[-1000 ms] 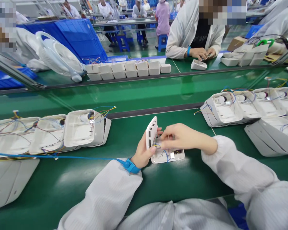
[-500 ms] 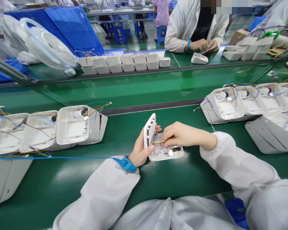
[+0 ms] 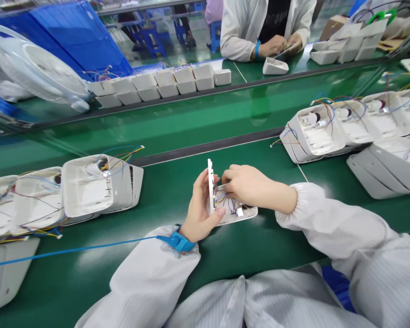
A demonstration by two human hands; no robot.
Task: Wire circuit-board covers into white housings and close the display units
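Observation:
My left hand (image 3: 202, 207) grips a thin white plastic panel (image 3: 211, 184), which stands upright and is seen nearly edge-on. Its thumb rests at the near left corner of a shallow white plastic housing (image 3: 241, 217) lying on the bench. Coloured wires (image 3: 221, 198) run inside the housing, beside a small white connector (image 3: 239, 212). Over the housing's far side is my right hand (image 3: 244, 184), fingers curled in close to the panel's inner face. Its fingertips are partly hidden, so whatever they pinch cannot be made out. A blue strap with a cord circles my left wrist.
Wired white housings stand in rows at left (image 3: 89, 187) and right (image 3: 323, 132). Across a raised dark rail (image 3: 205, 146), smaller white boxes (image 3: 167, 84) line the far bench near a fan (image 3: 37, 68). A co-worker's hands (image 3: 276, 45) hold a part there.
The panel has turned from showing its slotted side to nearly edge-on. My right hand has shifted slightly up and left, its fingers nearer the panel. The camera view has tilted.

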